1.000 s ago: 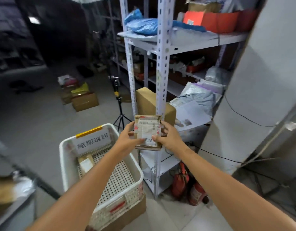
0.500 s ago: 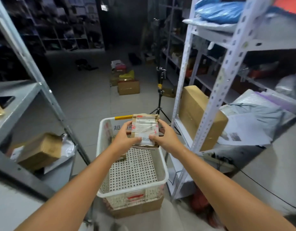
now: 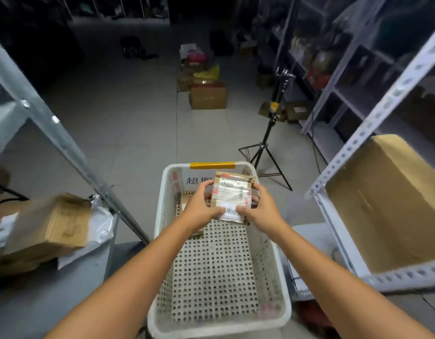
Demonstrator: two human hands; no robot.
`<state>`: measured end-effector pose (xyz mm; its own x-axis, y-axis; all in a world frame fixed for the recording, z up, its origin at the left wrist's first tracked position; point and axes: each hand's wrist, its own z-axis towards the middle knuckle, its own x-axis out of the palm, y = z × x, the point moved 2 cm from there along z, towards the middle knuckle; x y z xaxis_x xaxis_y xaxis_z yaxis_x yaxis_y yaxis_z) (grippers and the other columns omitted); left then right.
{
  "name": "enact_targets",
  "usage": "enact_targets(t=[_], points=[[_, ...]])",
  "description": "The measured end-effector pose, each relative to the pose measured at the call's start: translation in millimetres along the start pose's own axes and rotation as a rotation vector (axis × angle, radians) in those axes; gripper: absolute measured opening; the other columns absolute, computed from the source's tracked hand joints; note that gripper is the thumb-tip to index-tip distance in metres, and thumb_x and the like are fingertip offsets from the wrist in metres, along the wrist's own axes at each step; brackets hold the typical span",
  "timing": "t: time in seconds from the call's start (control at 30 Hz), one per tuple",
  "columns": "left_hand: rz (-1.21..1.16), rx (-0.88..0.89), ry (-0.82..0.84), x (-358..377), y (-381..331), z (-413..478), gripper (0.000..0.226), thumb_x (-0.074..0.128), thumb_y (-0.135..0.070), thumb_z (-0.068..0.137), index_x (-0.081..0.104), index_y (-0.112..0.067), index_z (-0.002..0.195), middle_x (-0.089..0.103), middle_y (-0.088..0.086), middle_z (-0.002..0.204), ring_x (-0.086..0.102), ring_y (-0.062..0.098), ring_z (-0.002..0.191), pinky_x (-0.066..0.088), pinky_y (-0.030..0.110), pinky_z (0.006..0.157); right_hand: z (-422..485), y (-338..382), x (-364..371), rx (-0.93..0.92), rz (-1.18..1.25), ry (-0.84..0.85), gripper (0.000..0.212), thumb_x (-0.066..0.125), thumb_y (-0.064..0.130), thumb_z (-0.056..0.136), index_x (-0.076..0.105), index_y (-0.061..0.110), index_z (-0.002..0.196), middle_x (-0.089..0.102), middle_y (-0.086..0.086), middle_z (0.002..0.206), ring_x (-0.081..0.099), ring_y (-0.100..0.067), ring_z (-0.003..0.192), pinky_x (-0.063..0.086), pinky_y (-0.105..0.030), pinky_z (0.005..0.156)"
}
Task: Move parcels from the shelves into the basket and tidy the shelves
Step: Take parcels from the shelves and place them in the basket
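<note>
A small brown parcel [image 3: 232,195] with white labels and clear tape hangs over the far half of the white perforated basket [image 3: 219,277]. My left hand [image 3: 201,211] grips its left edge and my right hand [image 3: 261,212] grips its right edge, thumbs on the label face. Under my left hand another small brown parcel [image 3: 187,200] lies in the basket's far left corner, partly hidden. A yellow tape strip marks the basket's far rim.
A grey shelf [image 3: 52,289] on the left holds a cardboard box [image 3: 50,226] on a white mailer. On the white rack [image 3: 373,123] to the right sits a large cardboard box [image 3: 392,201]. A black tripod [image 3: 268,143] stands beyond the basket. More boxes [image 3: 208,96] sit on the floor.
My view has swung left and down from the right rack to the basket. Both hands have carried the parcel from beside the rack post to above the basket.
</note>
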<state>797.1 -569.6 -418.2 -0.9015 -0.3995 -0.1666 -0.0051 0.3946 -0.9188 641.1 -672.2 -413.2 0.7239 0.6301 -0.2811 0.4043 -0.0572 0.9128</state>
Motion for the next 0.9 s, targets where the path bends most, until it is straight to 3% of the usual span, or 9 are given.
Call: enact_targets(t=[0.07, 0.2, 0.37, 0.43, 0.6, 0.77, 0.9], points=[[-0.008, -0.034, -0.001, 1.4, 17.1, 31.3, 0.081, 0.075, 0.004, 0.078, 0.036, -0.031, 0.140, 0.057, -0.007, 0.121, 0.061, 0.014, 0.107, 0.061, 0.030, 0.073, 31.0, -17.4, 6.6, 0.031, -0.027, 0.014, 0.074, 0.073, -0.002, 0.083, 0.035, 0.016, 0.143, 0.059, -0.003, 0.132, 0.060, -0.016, 0.117, 0.056, -0.035, 0.090], [-0.035, -0.139, -0.022, 9.6, 60.7, 93.1, 0.084, 0.075, 0.004, 0.079, 0.034, -0.031, 0.143, 0.058, -0.001, 0.126, 0.062, 0.019, 0.109, 0.061, 0.029, 0.073, 96.5, -60.7, 15.2, 0.101, -0.069, 0.067, 0.071, 0.071, -0.005, 0.084, 0.037, 0.012, 0.143, 0.059, -0.003, 0.128, 0.061, -0.008, 0.100, 0.053, -0.014, 0.058], [-0.043, -0.234, -0.073, 21.2, 127.4, 165.1, 0.086, 0.075, 0.005, 0.079, 0.032, -0.031, 0.145, 0.058, 0.001, 0.125, 0.062, 0.019, 0.110, 0.060, 0.034, 0.079, 172.7, -121.7, 32.1, 0.135, -0.101, 0.113, 0.066, 0.068, -0.008, 0.085, 0.040, 0.010, 0.142, 0.059, -0.002, 0.120, 0.058, 0.003, 0.083, 0.051, -0.012, 0.051], [-0.040, -0.252, -0.082, 22.0, 158.2, 195.6, 0.086, 0.076, 0.004, 0.078, 0.033, -0.032, 0.144, 0.059, 0.000, 0.122, 0.062, 0.019, 0.110, 0.059, 0.041, 0.086, 200.7, -149.3, 43.4, 0.139, -0.118, 0.116, 0.065, 0.068, -0.008, 0.085, 0.041, 0.008, 0.142, 0.058, -0.002, 0.121, 0.058, 0.002, 0.082, 0.050, -0.010, 0.052], [-0.007, -0.289, -0.084, 18.4, 226.6, 258.4, 0.086, 0.075, 0.001, 0.081, 0.032, -0.033, 0.147, 0.058, 0.002, 0.125, 0.062, 0.019, 0.111, 0.056, 0.043, 0.091, 257.7, -212.9, 74.4, 0.134, -0.115, 0.111, 0.065, 0.071, -0.007, 0.083, 0.045, 0.009, 0.141, 0.060, -0.005, 0.131, 0.057, -0.010, 0.107, 0.047, -0.003, 0.067], [0.008, -0.289, -0.069, 18.6, 279.0, 307.8, 0.086, 0.073, 0.004, 0.081, 0.031, -0.032, 0.146, 0.058, 0.005, 0.129, 0.063, 0.023, 0.111, 0.056, 0.045, 0.090, 303.4, -266.5, 98.9, 0.166, -0.083, 0.083, 0.062, 0.070, -0.008, 0.084, 0.048, 0.009, 0.139, 0.058, 0.004, 0.117, 0.056, -0.007, 0.102, 0.048, -0.008, 0.070], [0.020, -0.311, -0.082, 15.9, 312.0, 329.8, 0.084, 0.072, 0.003, 0.081, 0.031, -0.032, 0.146, 0.062, 0.001, 0.129, 0.064, 0.019, 0.110, 0.056, 0.043, 0.092, 329.4, -294.3, 116.0, 0.177, -0.085, 0.085, 0.062, 0.072, -0.008, 0.082, 0.050, 0.011, 0.137, 0.062, 0.000, 0.122, 0.059, -0.003, 0.097, 0.053, -0.018, 0.083]])
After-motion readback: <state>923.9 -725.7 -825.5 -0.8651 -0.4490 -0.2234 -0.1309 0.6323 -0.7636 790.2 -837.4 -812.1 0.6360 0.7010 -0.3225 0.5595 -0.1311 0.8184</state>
